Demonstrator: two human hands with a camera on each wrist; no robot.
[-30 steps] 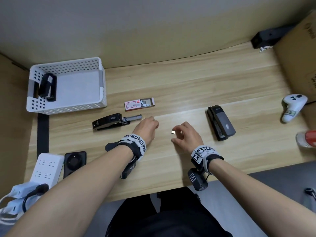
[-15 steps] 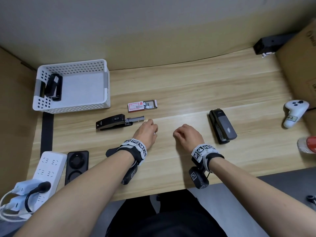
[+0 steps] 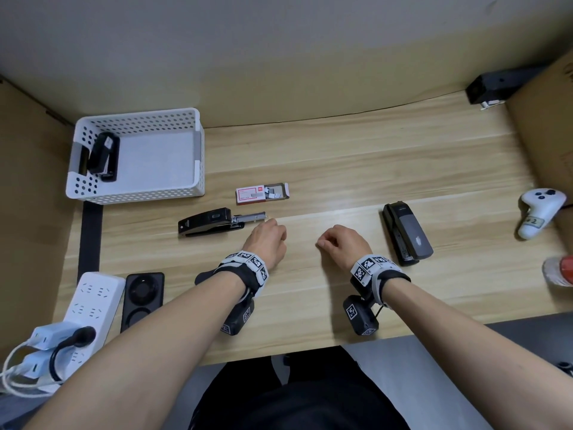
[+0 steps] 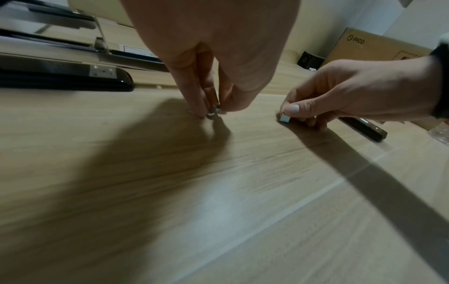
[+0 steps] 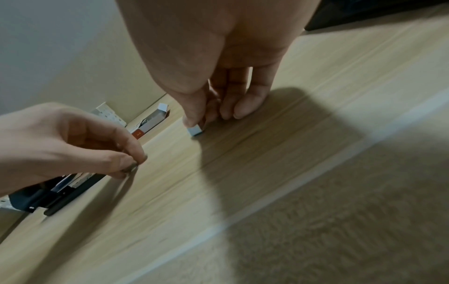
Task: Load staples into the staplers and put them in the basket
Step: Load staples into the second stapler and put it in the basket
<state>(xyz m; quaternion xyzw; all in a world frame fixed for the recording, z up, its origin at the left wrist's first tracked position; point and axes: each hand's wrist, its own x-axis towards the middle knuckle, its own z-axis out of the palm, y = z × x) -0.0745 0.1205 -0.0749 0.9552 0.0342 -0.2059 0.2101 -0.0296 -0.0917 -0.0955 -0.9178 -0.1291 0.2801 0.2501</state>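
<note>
A black stapler (image 3: 210, 222) lies on the table with its metal staple tray (image 3: 250, 216) pulled out to the right. My left hand (image 3: 267, 240) sits just right of the tray and pinches a small piece of staples (image 4: 213, 113) against the tabletop. My right hand (image 3: 341, 245) pinches a short block of staples (image 5: 195, 130) on the wood. An open staple box (image 3: 262, 193) lies behind the stapler. A second black and grey stapler (image 3: 406, 232) lies to the right. The white basket (image 3: 198, 156) at the back left holds one black stapler (image 3: 104, 156).
A white power strip (image 3: 90, 302) with plugs and a black device (image 3: 143, 297) sit at the front left. A white controller (image 3: 539, 212) and a cardboard box (image 3: 548, 125) stand at the right, a black object (image 3: 496, 85) at the back right corner.
My right hand has lowered its block of staples to the tabletop. My left hand has moved a little forward, closer to the open tray. The head view has shifted slightly.
</note>
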